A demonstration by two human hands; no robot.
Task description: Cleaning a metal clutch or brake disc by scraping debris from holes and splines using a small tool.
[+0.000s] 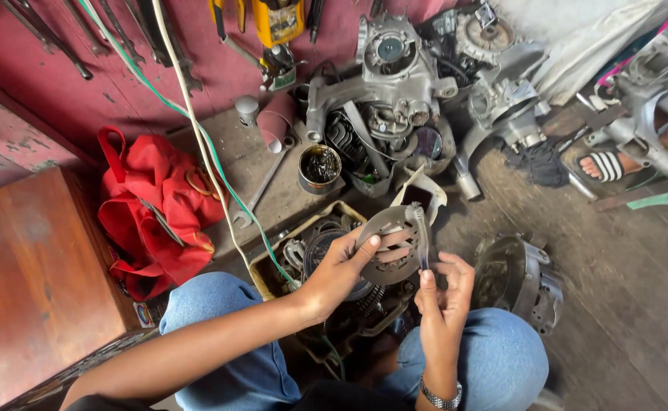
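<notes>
Dusty wooden floor [623,304], red wall [68,91] hung with wrenches [45,34], reddish wooden cabinet [30,281] at left.

The floor [623,304] is dark, worn wood. The left hand [334,278] holds a round metal plate [391,240]. Right under that grip sits a shallow tray [273,266] full of greasy parts. Past the grip, further from the person, a small tin can [319,167] stands on a grey board [235,152], with a long spanner [262,186] lying beside it. Behind the can rests a big grey engine block [387,91]. To the left of the grip lies a red bag [155,209]. To the right of the grip, near the knee, sits a round metal engine cover [520,281]
</notes>
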